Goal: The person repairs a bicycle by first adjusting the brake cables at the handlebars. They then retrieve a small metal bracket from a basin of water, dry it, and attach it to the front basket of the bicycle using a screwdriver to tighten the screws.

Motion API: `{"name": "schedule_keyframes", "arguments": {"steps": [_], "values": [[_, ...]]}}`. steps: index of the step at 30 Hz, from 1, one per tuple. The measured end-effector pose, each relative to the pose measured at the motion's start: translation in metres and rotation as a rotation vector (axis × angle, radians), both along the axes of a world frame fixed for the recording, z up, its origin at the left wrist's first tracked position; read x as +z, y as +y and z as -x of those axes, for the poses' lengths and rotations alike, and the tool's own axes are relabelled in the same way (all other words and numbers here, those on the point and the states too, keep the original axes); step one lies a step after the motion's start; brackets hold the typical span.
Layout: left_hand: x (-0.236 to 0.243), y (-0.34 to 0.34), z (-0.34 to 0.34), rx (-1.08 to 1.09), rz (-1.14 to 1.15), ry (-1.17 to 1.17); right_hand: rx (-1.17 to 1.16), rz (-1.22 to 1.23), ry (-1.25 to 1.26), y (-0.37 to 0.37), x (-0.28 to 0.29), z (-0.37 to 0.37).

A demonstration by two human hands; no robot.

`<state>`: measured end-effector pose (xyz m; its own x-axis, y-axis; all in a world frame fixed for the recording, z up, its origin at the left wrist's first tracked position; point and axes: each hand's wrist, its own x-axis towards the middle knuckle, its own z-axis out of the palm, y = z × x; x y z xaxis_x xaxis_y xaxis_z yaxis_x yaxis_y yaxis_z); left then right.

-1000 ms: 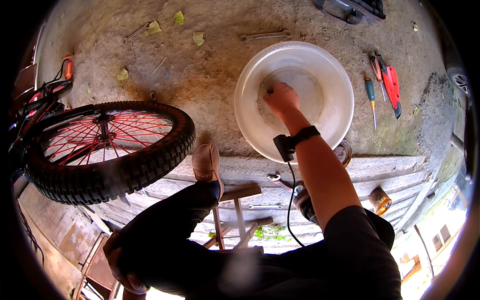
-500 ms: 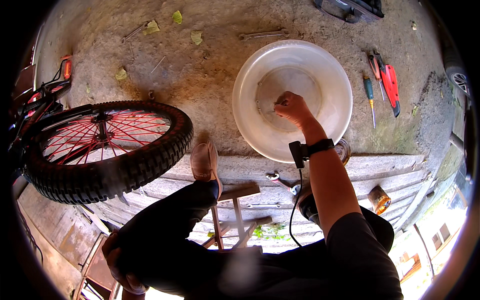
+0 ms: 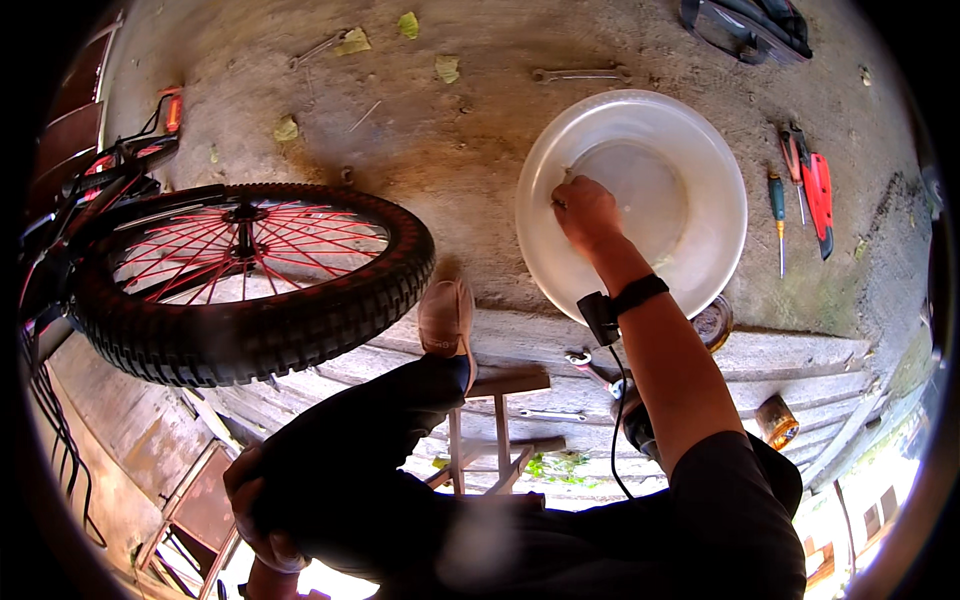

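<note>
My right hand (image 3: 585,212) reaches into a wide white plastic basin (image 3: 700,140) on the concrete ground and presses against its left inner wall. Its fingers are curled, and whatever may be between them is hidden. A black strap with a small device and a cable (image 3: 608,312) sits on that wrist. My left hand (image 3: 255,500) lies at the lower left against my dark trouser leg and holds nothing. My shoe (image 3: 445,315) rests on a step beside a bicycle wheel (image 3: 250,335) with a black knobby tyre and red spokes.
A spanner (image 3: 580,73) lies beyond the basin. A screwdriver (image 3: 778,205) and red-handled pliers (image 3: 818,190) lie to its right, with a dark bag (image 3: 750,20) at the top. A wooden stool (image 3: 500,420), a wrench (image 3: 590,365), a round tin (image 3: 712,322) and a can (image 3: 778,420) are by the steps.
My right hand has slid from the middle of the basin to its left inner wall. The basin has shifted a little. The wheel and my left hand have stayed put.
</note>
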<state>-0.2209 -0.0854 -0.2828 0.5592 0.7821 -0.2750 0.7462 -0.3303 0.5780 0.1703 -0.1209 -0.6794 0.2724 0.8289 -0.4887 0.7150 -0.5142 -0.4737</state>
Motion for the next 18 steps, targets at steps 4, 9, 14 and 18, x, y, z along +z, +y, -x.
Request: {"name": "schedule_keyframes", "arguments": {"steps": [4,9,14,18], "values": [[0.001,-0.001,-0.001,0.010,-0.024,-0.001,-0.026,0.084,-0.043,0.007,0.013,-0.002],[0.002,-0.002,-0.003,0.026,-0.026,-0.003,-0.032,0.027,-0.060,0.008,0.013,0.000],[0.002,-0.002,-0.001,0.036,-0.022,-0.006,-0.027,0.016,-0.057,0.007,0.005,0.000],[0.002,-0.001,0.000,0.028,-0.021,-0.005,0.009,0.026,-0.074,0.007,0.002,-0.003]]}}
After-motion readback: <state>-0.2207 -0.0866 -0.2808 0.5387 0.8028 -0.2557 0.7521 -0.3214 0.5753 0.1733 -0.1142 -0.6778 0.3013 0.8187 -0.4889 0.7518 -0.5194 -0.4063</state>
